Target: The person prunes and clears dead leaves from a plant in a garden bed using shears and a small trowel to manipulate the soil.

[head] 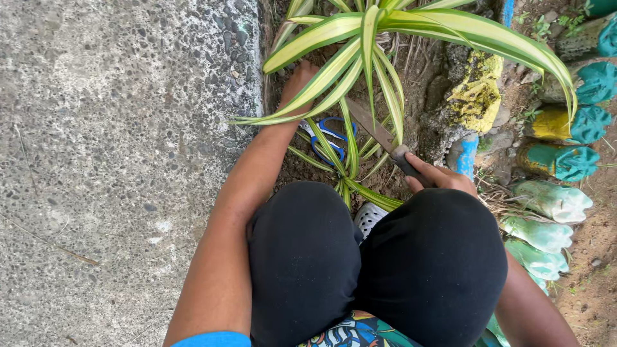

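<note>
Low over the soil bed, the right hand (442, 177) is closed around the dark handle of a knife (379, 137); its blade is angled up-left into the striped leaves of a plant (360, 45). The left hand (299, 82) is reached to the plant's base near the bed's left edge, fingers hidden by leaves, so its grip cannot be told. Blue-handled scissors (330, 138) are laid on the soil between both hands. Concrete (116, 148) borders the bed's left; painted stones (572, 160) line its right.
</note>
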